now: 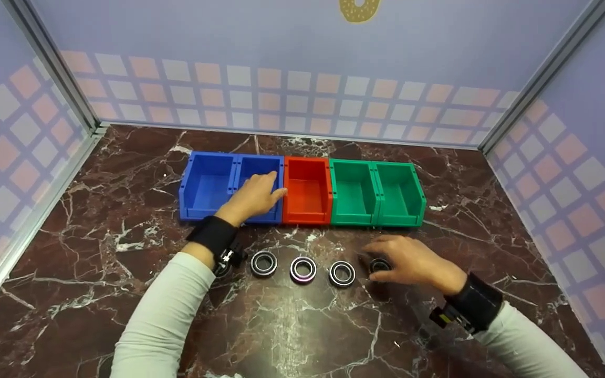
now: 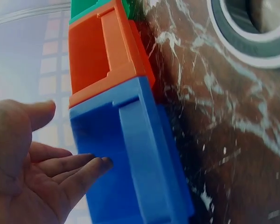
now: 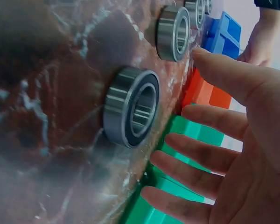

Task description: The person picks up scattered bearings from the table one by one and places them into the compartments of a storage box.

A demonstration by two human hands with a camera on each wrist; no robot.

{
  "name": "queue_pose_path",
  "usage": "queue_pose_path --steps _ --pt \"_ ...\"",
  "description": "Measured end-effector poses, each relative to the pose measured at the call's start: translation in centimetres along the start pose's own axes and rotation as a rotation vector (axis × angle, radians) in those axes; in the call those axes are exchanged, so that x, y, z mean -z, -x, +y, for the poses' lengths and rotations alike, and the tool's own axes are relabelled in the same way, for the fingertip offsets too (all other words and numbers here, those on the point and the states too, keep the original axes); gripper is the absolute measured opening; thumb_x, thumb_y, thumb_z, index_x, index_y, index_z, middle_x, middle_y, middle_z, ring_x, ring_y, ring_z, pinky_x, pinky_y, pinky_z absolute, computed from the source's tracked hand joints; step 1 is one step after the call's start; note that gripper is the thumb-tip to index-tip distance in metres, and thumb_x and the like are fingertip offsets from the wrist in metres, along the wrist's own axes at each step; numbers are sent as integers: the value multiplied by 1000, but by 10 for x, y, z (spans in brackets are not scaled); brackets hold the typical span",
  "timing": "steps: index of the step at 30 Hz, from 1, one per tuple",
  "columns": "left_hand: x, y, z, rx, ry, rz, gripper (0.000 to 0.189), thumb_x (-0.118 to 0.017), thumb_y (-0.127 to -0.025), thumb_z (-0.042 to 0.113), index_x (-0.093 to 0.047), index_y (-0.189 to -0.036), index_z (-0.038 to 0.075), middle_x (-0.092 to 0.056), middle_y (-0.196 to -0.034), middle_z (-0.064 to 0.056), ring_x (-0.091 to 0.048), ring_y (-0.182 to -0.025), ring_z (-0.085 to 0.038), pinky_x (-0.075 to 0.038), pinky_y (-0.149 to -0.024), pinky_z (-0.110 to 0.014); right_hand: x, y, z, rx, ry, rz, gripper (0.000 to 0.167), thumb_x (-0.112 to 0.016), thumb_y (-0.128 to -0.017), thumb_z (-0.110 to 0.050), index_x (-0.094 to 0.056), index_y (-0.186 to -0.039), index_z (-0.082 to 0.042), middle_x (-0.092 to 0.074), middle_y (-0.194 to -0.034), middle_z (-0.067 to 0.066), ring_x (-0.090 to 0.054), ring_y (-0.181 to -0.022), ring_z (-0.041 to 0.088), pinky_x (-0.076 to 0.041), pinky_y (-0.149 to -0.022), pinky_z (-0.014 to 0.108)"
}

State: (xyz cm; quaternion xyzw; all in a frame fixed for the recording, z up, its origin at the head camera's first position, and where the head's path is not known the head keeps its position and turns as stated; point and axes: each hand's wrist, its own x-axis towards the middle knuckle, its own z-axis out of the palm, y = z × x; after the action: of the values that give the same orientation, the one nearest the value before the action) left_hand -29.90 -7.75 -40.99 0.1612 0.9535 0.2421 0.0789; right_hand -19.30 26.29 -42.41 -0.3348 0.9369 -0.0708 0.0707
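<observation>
Near the right end of the worktop (image 1: 281,336), last in a row of five: a bearing (image 3: 117,108), just under the right hand (image 1: 407,260), fingers straight and spread wide. Leftward, four other bearings (image 1: 263,273), the farthest partly hidden by the left wrist camera (image 1: 235,255). Beyond, side by side: two blue bins (image 1: 210,178), a red bin (image 1: 305,195), two green bins (image 1: 352,191). Over the inner blue bin, the left hand (image 1: 252,197), also wide, thumb apart. Behind, a checked wall (image 1: 302,42).

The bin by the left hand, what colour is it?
Blue; the bin shows best in the left wrist view.
</observation>
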Motion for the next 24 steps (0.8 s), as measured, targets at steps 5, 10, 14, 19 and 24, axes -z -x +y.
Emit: queue_pose_path --steps 5,10,14,19,24 --pt "-5 -7 0 21 79 58 55 -49 -104 32 -48 -138 -10 -54 -140 -28 -51 -132 -41 -42 -112 -51 -5 5 0 19 -24 -25 54 -83 -78 -36 -68 -126 -15 -68 -121 7 -66 -109 28 -57 -87 47" --pt "-10 -11 -1 28 155 100 37 -51 -103 27 -62 -110 -8 -64 -98 -21 -62 -95 -34 -51 -87 -41 -9 6 1 39 -47 -49 56 -85 -74 -29 -68 -126 -15 -70 -121 6 -67 -108 27 -57 -86 45" --pt "-14 -13 -3 30 187 122 29 -52 -102 23 -58 -89 -2 -46 -75 -7 -47 -71 -24 -41 -70 -34 -13 7 3 76 -52 -49 59 -87 -71 -24 -68 -127 -14 -70 -119 8 -67 -108 27 -56 -89 45" --pt "-15 -13 -4 41 225 131 28 -55 -101 22 -59 -90 -2 -48 -78 -9 -48 -71 -23 -39 -69 -32 -15 7 4 104 -51 -35 58 -87 -68 -14 -69 -123 -13 -71 -115 8 -67 -106 26 -56 -89 45" --pt "-14 -13 -5 74 256 113 41 -56 -101 24 -61 -121 -11 -65 -117 -27 -62 -113 -35 -50 -97 -39 -17 6 5 122 -37 -12 58 -88 -66 -9 -71 -120 -13 -71 -113 8 -67 -105 26 -56 -90 44"
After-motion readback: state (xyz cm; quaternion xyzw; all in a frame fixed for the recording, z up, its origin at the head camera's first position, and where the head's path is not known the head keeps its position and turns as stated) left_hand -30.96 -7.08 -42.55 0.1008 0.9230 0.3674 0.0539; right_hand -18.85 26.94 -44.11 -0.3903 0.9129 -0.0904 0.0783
